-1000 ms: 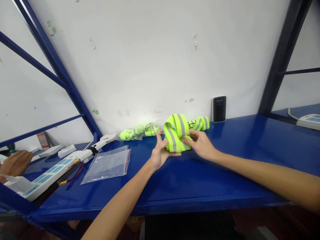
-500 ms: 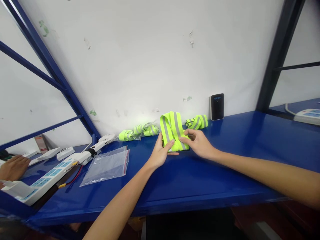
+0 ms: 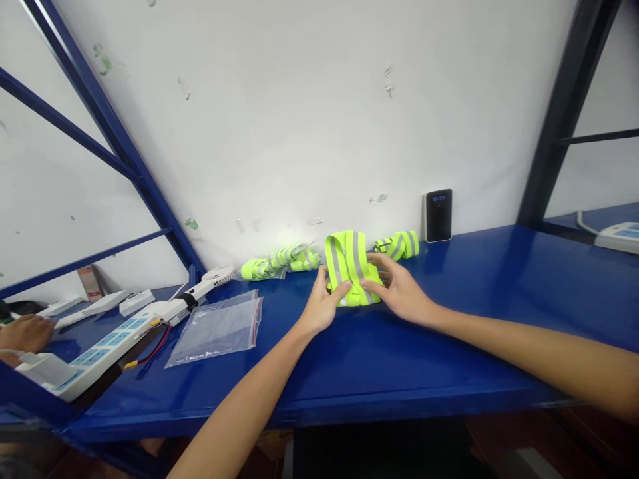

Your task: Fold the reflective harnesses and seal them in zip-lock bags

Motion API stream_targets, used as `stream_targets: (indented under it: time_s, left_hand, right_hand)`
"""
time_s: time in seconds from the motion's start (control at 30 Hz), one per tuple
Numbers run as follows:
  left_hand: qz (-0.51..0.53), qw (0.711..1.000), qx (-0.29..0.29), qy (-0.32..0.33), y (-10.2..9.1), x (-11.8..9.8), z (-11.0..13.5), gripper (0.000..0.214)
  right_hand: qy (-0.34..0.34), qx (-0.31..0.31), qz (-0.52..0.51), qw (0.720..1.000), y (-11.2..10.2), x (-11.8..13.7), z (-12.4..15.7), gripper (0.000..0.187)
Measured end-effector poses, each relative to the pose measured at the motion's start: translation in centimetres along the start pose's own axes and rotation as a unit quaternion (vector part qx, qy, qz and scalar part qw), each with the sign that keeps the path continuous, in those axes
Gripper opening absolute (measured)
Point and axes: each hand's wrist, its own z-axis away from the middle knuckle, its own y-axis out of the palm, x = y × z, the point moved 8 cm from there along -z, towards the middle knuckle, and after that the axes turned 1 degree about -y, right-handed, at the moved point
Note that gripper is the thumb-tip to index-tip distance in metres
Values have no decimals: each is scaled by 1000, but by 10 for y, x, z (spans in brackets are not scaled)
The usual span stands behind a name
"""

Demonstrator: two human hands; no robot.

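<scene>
Fingers (image 3: 343, 289) of our left hand (image 3: 321, 307) and right hand (image 3: 403, 291) grasp yellow-green reflective strap (image 3: 357, 256) from both sides, likely so we keep it bundled.

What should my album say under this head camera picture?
Left hand and right hand hold a striped yellow-green band at a blue table by a white wall.

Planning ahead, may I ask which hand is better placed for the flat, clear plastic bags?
Probably the left hand: it's nearer the bags, though it and the right hand hold the looped yellow fabric band.
</scene>
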Motion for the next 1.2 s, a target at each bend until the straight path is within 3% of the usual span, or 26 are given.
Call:
stream_targets:
  time_s: [0.17, 0.3, 0.37, 0.5, 0.73, 0.93, 1.2]
  left_hand:
    - [4, 999, 23, 31, 9, -7, 1, 60]
    - [-95, 992, 25, 78, 7, -20, 1, 52]
    - [-205, 973, 11, 105, 1, -27, 2, 40]
    - [-404, 903, 14, 146, -2, -33, 3, 20]
    - [-467, 862, 72, 184, 6, -32, 10, 10]
    - [-457, 862, 105, 190, 9, -34, 16, 20]
    - [-453, 878, 84, 131, 10, -31, 12, 30]
  right_hand:
    - [-15, -14, 10, 1000, 0, 1, -1, 41]
    - [-20, 14, 24, 999, 1, 2, -5, 31]
    - [-43, 35, 44, 997, 3, 4, -7, 26]
    - [-111, 88, 72, 987, 9, 9, -6, 22]
    - [-85, 132, 68, 985, 12, 11, -2, 12]
    - [-69, 230, 52, 969, 11, 16, -4, 23]
    - [-18, 206, 48, 977, 8, 11, -5, 31]
